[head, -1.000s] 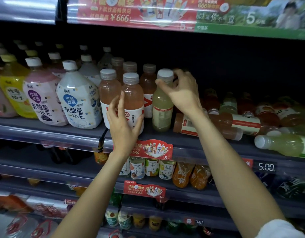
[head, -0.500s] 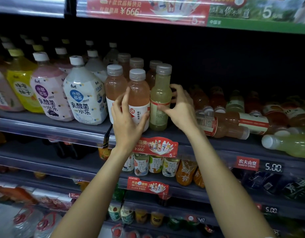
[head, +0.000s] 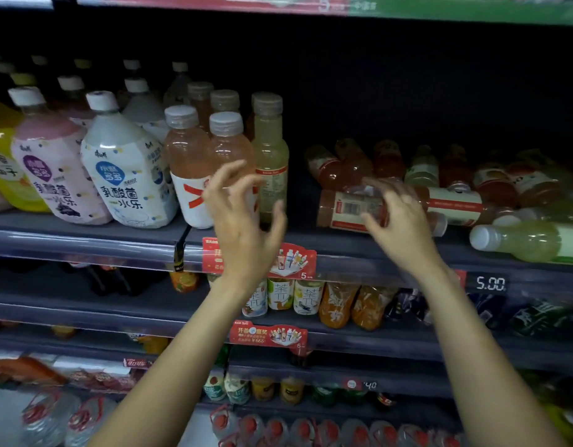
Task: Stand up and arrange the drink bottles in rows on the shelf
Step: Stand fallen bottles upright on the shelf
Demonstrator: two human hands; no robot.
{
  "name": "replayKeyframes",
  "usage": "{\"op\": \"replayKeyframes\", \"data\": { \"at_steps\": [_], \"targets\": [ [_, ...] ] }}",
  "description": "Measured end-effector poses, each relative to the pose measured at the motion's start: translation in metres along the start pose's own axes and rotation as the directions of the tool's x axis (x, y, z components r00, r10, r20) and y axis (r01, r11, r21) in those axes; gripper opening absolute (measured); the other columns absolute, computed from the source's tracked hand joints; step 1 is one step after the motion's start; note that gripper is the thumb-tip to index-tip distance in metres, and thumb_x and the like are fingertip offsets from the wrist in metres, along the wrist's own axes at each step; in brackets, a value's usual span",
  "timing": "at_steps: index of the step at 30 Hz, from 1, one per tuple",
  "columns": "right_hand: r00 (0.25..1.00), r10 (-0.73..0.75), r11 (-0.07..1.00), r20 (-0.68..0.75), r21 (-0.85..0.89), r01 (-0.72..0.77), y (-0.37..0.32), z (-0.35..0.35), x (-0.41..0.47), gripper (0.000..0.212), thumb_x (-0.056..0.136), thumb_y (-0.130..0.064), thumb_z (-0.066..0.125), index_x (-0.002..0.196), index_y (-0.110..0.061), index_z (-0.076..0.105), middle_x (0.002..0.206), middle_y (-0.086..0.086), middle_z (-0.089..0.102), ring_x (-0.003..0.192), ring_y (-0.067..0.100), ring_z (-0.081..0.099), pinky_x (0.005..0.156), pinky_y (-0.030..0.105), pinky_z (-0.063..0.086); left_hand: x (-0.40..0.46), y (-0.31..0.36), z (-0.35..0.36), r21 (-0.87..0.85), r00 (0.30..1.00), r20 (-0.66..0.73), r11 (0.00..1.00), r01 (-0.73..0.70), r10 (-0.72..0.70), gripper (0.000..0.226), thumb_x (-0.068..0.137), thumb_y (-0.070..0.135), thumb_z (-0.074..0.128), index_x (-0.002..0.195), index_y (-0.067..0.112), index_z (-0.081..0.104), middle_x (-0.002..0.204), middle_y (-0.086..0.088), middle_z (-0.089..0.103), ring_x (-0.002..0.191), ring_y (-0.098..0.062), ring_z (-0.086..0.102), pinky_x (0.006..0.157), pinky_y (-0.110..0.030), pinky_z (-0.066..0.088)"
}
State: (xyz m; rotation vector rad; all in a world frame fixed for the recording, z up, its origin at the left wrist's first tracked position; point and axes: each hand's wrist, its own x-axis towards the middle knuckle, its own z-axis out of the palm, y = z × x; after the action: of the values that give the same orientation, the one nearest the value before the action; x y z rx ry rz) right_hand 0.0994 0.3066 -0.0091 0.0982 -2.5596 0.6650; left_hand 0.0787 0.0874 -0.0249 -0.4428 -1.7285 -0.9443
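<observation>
On the shelf [head: 85,243] two pink drink bottles [head: 188,162] stand upright at the front, with a pale yellow-green bottle [head: 272,156] upright just to their right. My left hand [head: 243,227] hovers in front of these bottles with fingers spread and loosely curved, holding nothing. My right hand [head: 398,221] is off the green bottle and reaches over a reddish bottle [head: 346,208] lying on its side, fingers relaxed, touching or just above it. More bottles lie toppled in a pile to the right, among them a pale green one [head: 523,240].
Large yoghurt-drink bottles [head: 123,169] stand in rows at the left of the same shelf. A red promo tag [head: 294,259] hangs on the shelf edge, and a price tag [head: 490,283] reads 5.00. Lower shelves hold tea and juice bottles [head: 311,298].
My right hand let go of the yellow-green bottle, which stands upright, and moved right to the lying reddish bottle. My left hand came off the pink bottle and opened.
</observation>
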Motion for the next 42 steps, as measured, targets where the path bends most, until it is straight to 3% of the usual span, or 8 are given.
{"op": "replayKeyframes", "data": {
  "at_steps": [3,11,17,21,30,35,39,42],
  "targets": [
    [0.994,0.088,0.956,0.064,-0.285,-0.066,0.038,-0.022,-0.007,0.061,0.086,-0.037,0.062,0.14,-0.018,0.04,0.14,0.015,0.044,0.131,0.037,0.033,0.106,0.048,0.032,0.01,0.024,0.022,-0.096,0.925,0.34,0.985,-0.145,0.169,0.031,0.082,0.016,0.068,0.111,0.008,0.058,0.118,-0.01,0.055,0.115,-0.023,0.047,0.098,-0.029,0.036],
    [0.964,0.245,0.875,0.1,-0.451,-0.175,0.062,-0.034,-0.01,0.06,0.085,-0.029,0.067,0.137,-0.014,0.042,0.135,0.017,0.044,0.119,0.041,0.047,0.096,0.046,0.042,0.021,0.027,0.107,0.065,0.336,0.934,0.865,-0.498,0.123,0.087,0.08,0.054,0.066,0.15,0.024,0.025,0.141,-0.006,0.039,0.13,-0.026,0.033,0.104,-0.039,0.029],
    [0.981,0.19,0.968,-0.052,0.18,-0.178,0.059,-0.054,-0.021,0.05,0.074,-0.023,0.079,0.119,-0.025,0.057,0.117,-0.004,0.053,0.113,0.018,0.053,0.092,0.029,0.043,0.016,0.024,0.096,0.02,0.571,0.786,0.914,-0.405,0.236,0.074,0.075,0.045,0.075,0.137,0.018,0.046,0.125,-0.007,0.055,0.116,-0.029,0.049,0.085,-0.044,0.051],
    [0.933,0.32,0.628,-0.163,0.774,-0.08,0.03,-0.052,-0.007,0.065,0.079,0.0,0.071,0.13,-0.022,0.038,0.12,0.001,0.055,0.107,0.011,0.059,0.086,0.022,0.051,0.008,0.019,0.082,0.04,0.766,0.623,0.971,-0.236,0.161,0.072,0.074,0.056,0.071,0.131,0.017,0.052,0.118,-0.007,0.062,0.107,-0.028,0.058,0.073,-0.038,0.052],
    [0.987,0.098,0.702,0.127,0.694,-0.159,-0.02,0.012,0.006,0.051,0.092,-0.012,0.059,0.138,-0.021,0.039,0.123,-0.009,0.054,0.103,-0.008,0.055,0.087,0.012,0.048,-0.01,0.02,0.058,-0.081,0.764,0.47,0.84,0.536,-0.442,0.071,0.079,0.057,0.065,0.132,0.012,0.048,0.121,0.002,0.062,0.112,-0.013,0.059,0.09,-0.024,0.046],
    [0.98,0.022,0.732,0.196,0.665,-0.149,-0.03,0.036,0.007,0.061,0.092,-0.013,0.059,0.143,-0.029,0.03,0.122,-0.016,0.049,0.102,-0.011,0.052,0.083,0.006,0.045,-0.003,0.003,0.026,-0.025,0.836,0.424,0.919,0.395,-0.348,0.054,0.088,0.038,0.067,0.134,0.015,0.051,0.12,0.001,0.063,0.104,-0.004,0.059,0.09,-0.025,0.052],
    [0.992,0.024,0.772,0.126,0.628,-0.099,-0.041,0.053,0.01,0.069,0.088,-0.019,0.066,0.144,-0.029,0.029,0.119,-0.016,0.05,0.096,-0.018,0.05,0.08,0.002,0.042,0.006,-0.006,-0.008,0.04,0.98,0.107,0.986,0.164,-0.167,0.047,0.088,0.018,0.068,0.131,0.007,0.051,0.119,-0.007,0.057,0.106,-0.009,0.053,0.089,-0.013,0.042],
    [0.997,0.039,0.793,0.066,0.605,-0.071,-0.05,0.063,0.012,0.069,0.085,-0.022,0.069,0.142,-0.029,0.032,0.122,-0.008,0.056,0.102,-0.004,0.056,0.083,0.009,0.045,0.005,-0.025,-0.014,0.106,0.968,-0.013,0.962,0.251,-0.251,0.063,0.085,0.022,0.071,0.138,0.007,0.042,0.132,-0.017,0.044,0.123,-0.014,0.037,0.102,-0.013,0.029]
  ]
}}
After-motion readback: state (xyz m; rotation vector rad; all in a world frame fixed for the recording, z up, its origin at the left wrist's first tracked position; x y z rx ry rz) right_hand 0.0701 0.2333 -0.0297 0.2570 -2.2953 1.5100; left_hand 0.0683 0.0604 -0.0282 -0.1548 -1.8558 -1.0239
